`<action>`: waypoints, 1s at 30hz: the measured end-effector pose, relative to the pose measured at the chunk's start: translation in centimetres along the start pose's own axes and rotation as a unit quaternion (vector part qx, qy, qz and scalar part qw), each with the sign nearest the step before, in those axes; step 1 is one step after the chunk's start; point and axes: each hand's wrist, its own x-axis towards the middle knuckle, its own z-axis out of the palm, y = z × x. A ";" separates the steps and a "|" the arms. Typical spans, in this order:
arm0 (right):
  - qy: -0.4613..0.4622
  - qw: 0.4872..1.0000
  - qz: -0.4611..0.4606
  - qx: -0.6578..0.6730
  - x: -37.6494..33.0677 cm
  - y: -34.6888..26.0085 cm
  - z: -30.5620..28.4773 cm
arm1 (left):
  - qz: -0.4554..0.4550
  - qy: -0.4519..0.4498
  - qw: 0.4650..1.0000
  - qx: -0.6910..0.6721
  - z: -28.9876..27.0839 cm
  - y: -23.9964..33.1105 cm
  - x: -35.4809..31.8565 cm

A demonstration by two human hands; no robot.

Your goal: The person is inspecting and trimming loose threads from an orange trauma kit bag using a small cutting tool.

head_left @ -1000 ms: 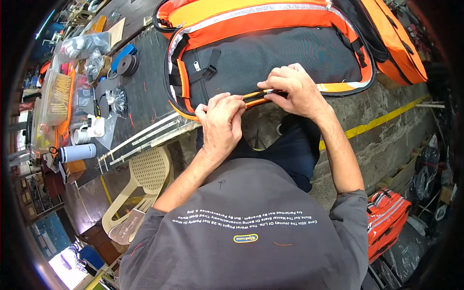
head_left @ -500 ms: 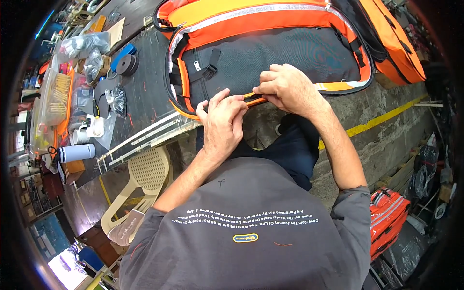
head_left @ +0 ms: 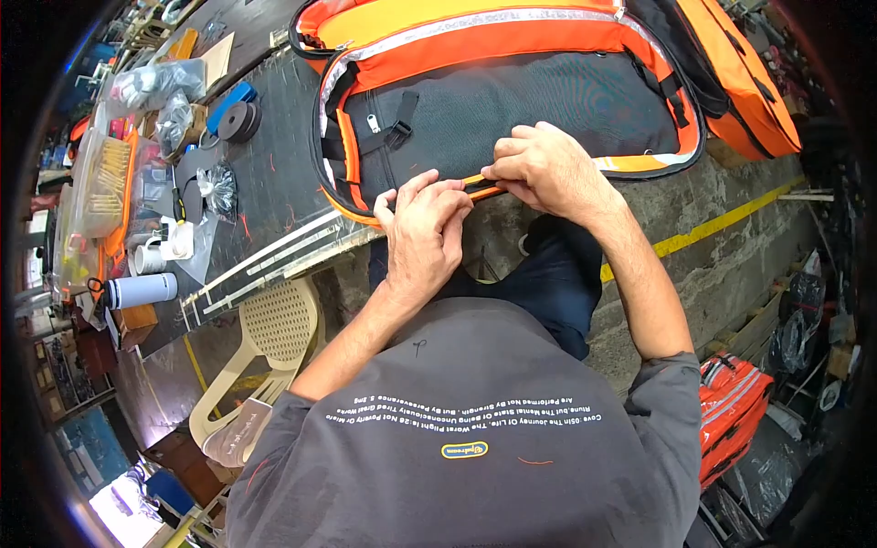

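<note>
An orange and black bag (head_left: pixel 512 100) lies spread wide on the table, its dark lining showing inside orange walls with silver strips. On its near rim my left hand (head_left: pixel 422 228) is closed, fingers bent over the edge. A little to the right, my right hand (head_left: pixel 550 172) pinches the same rim, knuckles up. Between the two runs a short stretch of orange and black edging (head_left: pixel 481 186). Whether anything small sits in the fingertips is hidden. Inside the bag at the left is a black strap with a buckle (head_left: pixel 398 133).
Left on the dark table (head_left: pixel 292 137) are a black roll (head_left: pixel 239 121), a screwdriver (head_left: pixel 178 203), a white mug (head_left: pixel 149 257), a flask (head_left: pixel 142 290) and plastic bins (head_left: pixel 103 183). A beige chair (head_left: pixel 279 324) stands below. Another orange bag (head_left: pixel 731 411) is at the lower right.
Both hands keep their grip on the rim and have shifted only very slightly. The bag stays in place.
</note>
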 end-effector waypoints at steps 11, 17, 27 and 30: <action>0.102 0.974 0.169 0.115 -3.6 -0.2 -0.9 | -0.124 0.436 0.855 -0.251 -14.8 -2.8 0.8; 0.114 0.950 0.246 0.152 -5.9 0.5 -0.9 | -0.019 0.680 0.729 -0.075 -27.6 -8.9 -1.6; 0.215 0.941 0.239 0.109 -6.4 -1.5 0.9 | 0.013 0.327 0.935 0.138 -20.4 -9.0 -3.0; 0.159 0.958 0.218 0.099 -4.5 -3.1 2.6 | 0.105 0.134 0.983 0.060 -10.3 -4.1 -1.7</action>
